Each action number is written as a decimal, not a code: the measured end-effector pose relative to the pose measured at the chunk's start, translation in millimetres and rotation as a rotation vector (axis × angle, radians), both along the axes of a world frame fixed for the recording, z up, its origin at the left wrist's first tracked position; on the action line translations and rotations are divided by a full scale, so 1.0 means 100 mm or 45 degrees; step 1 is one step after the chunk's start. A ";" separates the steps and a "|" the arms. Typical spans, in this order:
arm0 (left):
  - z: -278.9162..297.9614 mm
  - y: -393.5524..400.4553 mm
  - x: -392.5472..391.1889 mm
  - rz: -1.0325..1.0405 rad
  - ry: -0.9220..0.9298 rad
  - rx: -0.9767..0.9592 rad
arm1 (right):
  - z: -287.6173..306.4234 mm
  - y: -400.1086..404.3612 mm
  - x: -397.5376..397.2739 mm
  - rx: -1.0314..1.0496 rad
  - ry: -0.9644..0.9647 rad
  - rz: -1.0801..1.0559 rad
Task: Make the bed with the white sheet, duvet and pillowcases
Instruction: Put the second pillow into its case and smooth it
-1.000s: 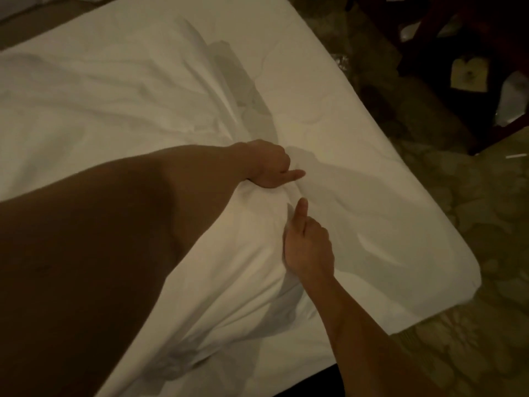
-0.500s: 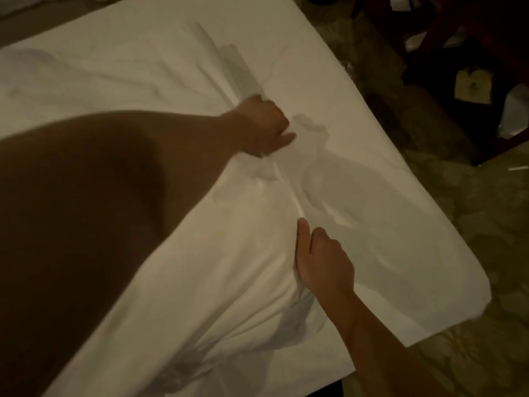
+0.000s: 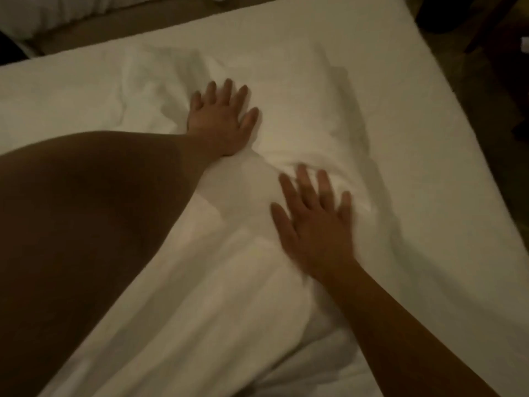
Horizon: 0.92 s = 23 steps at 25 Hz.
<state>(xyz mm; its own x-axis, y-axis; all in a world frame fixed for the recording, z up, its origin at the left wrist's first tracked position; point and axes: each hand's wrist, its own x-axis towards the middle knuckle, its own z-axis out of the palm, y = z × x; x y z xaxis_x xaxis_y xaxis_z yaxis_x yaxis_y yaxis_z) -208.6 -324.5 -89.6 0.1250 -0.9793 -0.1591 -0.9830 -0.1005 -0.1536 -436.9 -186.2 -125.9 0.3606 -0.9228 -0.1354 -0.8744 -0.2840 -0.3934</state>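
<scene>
Lying rumpled across the middle of the bed (image 3: 372, 38), the white sheet (image 3: 217, 282) bunches into soft folds that run from the near edge up toward the centre, with a raised ridge between the two hands. The left hand (image 3: 220, 118) lies flat on the sheet, fingers straight and slightly spread, palm down. The right hand (image 3: 315, 222), nearer and a little blurred, is also flat with straight spread fingers pressing the fabric just beside the ridge; neither hand grips anything. To the right of the folds the bed surface is smooth and bare out to its right edge, which slants down the frame, and the far edge runs across the top. Beyond the right edge a dark floor (image 3: 492, 90) shows, and dim furniture sits at the top right, too dark to make out. Past the far edge a strip of floor and something pale at the top left are visible. Half a second ago both hands were curled on a gathered fold of the sheet; now they lie open and farther apart.
</scene>
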 end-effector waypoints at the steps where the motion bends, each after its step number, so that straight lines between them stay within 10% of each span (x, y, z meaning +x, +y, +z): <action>1: -0.04 0.12 0.20 0.055 -0.006 -0.039 | -0.07 0.05 -0.01 -0.008 0.063 -0.014; 23: -0.56 0.15 1.23 0.222 0.183 -0.486 | -0.26 -1.45 1.40 -0.399 0.216 0.247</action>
